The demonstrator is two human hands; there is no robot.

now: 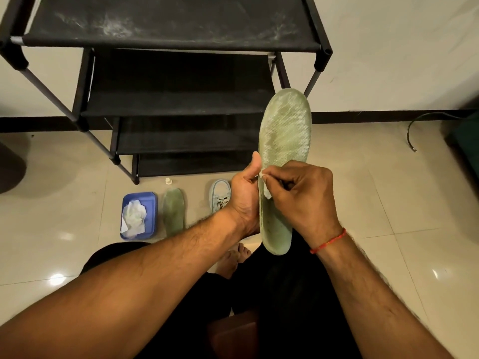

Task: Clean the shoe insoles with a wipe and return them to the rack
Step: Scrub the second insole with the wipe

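**Green insole under the wipe: the cleaning step**

Your left hand point(243, 195) grips the insole point(283, 130) round its middle and holds it off the floor in front of the rack point(166, 42). Your right hand point(303, 193) pinches a small wipe point(267, 194) against the insole's edge, beside the left thumb. A second insole point(173, 211) lies on the floor between a blue tray point(151, 200) of crumpled wipes and a shoe point(219, 195). The step appears to be wiping. The next move probably calls for a firm left grip while you draw the wipe lengthwise.
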